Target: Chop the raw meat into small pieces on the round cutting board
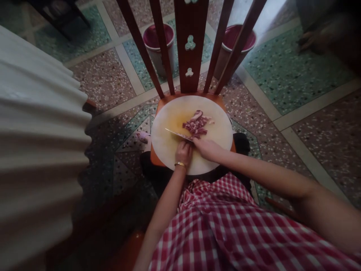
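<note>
A round pale cutting board [169,150] lies on the seat of a wooden chair [190,45]. On it sits a small heap of cut raw meat [197,124]. My right hand [208,149] is closed on the handle of a knife [177,134]. The blade points left across the board, just below the meat. My left hand [183,152], with a gold bangle on the wrist, is curled in a fist on the board right under the blade. I cannot see what, if anything, its fingers hold. A red-and-white checked cloth [225,229] covers my lap.
Two buckets with pink rims, one [158,39] at the left and one [239,39] at the right, stand on the tiled floor behind the chair back. A white corrugated sheet [34,143] fills the left side. Another person's foot [311,41] shows at upper right.
</note>
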The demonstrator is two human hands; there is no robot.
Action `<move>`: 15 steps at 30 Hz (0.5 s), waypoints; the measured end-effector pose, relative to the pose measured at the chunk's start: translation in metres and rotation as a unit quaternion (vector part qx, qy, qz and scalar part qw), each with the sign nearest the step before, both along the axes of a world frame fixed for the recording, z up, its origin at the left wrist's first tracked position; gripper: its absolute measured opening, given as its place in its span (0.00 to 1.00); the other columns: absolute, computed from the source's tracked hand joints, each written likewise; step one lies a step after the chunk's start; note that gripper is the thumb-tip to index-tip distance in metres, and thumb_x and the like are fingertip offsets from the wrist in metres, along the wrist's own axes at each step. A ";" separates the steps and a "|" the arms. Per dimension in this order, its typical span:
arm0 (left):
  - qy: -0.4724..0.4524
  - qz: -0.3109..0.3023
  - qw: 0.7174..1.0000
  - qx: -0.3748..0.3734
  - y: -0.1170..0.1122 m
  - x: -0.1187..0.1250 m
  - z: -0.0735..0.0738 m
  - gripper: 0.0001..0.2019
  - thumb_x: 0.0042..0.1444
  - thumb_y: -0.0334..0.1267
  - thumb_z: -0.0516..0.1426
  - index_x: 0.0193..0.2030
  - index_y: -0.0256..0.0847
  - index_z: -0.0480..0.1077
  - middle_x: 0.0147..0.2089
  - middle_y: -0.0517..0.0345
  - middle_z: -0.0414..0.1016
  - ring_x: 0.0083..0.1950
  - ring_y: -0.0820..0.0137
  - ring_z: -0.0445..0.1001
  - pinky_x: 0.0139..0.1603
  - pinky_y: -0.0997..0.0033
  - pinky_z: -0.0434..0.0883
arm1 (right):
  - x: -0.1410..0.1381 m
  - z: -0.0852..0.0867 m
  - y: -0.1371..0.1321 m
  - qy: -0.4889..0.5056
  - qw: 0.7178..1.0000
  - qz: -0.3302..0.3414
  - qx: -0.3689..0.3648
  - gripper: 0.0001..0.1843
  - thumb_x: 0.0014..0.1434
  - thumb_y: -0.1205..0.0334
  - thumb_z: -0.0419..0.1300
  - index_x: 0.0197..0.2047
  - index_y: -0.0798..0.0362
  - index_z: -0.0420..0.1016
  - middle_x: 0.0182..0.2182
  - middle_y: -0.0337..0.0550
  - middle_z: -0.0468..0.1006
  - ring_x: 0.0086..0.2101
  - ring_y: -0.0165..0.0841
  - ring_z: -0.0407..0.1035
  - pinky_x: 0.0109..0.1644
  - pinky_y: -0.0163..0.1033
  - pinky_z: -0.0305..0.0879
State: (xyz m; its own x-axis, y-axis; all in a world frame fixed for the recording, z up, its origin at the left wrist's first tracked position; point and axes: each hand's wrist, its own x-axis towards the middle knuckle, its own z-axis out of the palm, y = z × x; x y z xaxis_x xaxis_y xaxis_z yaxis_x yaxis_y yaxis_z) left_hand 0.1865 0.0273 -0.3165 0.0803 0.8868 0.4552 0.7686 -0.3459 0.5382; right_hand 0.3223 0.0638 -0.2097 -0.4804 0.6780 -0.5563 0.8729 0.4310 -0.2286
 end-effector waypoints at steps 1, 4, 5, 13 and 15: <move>-0.002 0.001 1.000 0.000 0.000 0.000 0.000 0.09 0.57 0.33 0.50 0.34 0.36 0.70 0.37 0.48 0.71 0.42 0.67 0.69 0.44 0.65 0.70 | 0.012 0.001 -0.006 -0.014 1.000 -0.011 -0.007 0.22 0.57 0.66 0.38 0.55 0.56 0.52 0.41 0.51 0.69 0.40 0.30 0.66 0.43 0.33 0.60; -0.021 -0.008 1.000 -0.001 0.000 0.000 0.001 0.09 0.58 0.34 0.50 0.38 0.36 0.71 0.39 0.48 0.71 0.45 0.67 0.69 0.46 0.65 0.70 | 0.047 0.006 -0.023 -0.069 0.996 -0.051 -0.036 0.20 0.57 0.66 0.40 0.53 0.55 0.54 0.37 0.48 0.70 0.38 0.29 0.67 0.40 0.31 0.59; -0.030 -0.009 1.000 -0.003 -0.001 0.000 0.003 0.09 0.58 0.34 0.50 0.38 0.36 0.71 0.40 0.48 0.72 0.46 0.67 0.69 0.47 0.66 0.70 | 0.055 0.009 -0.027 -0.080 0.994 -0.061 -0.039 0.19 0.56 0.65 0.41 0.52 0.55 0.54 0.36 0.47 0.70 0.38 0.29 0.67 0.39 0.30 0.58; -0.040 0.005 0.999 0.006 -0.008 -0.004 0.011 0.08 0.57 0.31 0.50 0.38 0.35 0.70 0.40 0.49 0.71 0.43 0.68 0.68 0.44 0.67 0.69 | 0.050 0.031 -0.041 -0.056 0.997 -0.035 -0.030 0.19 0.55 0.68 0.41 0.51 0.55 0.55 0.37 0.48 0.71 0.38 0.29 0.68 0.37 0.28 0.56; -0.034 0.004 0.999 0.007 -0.007 -0.004 0.008 0.08 0.57 0.30 0.50 0.38 0.35 0.70 0.38 0.48 0.71 0.41 0.67 0.68 0.43 0.67 0.69 | 0.047 0.029 -0.042 -0.059 0.997 -0.035 -0.033 0.20 0.56 0.67 0.41 0.52 0.54 0.55 0.37 0.47 0.71 0.38 0.30 0.68 0.37 0.28 0.56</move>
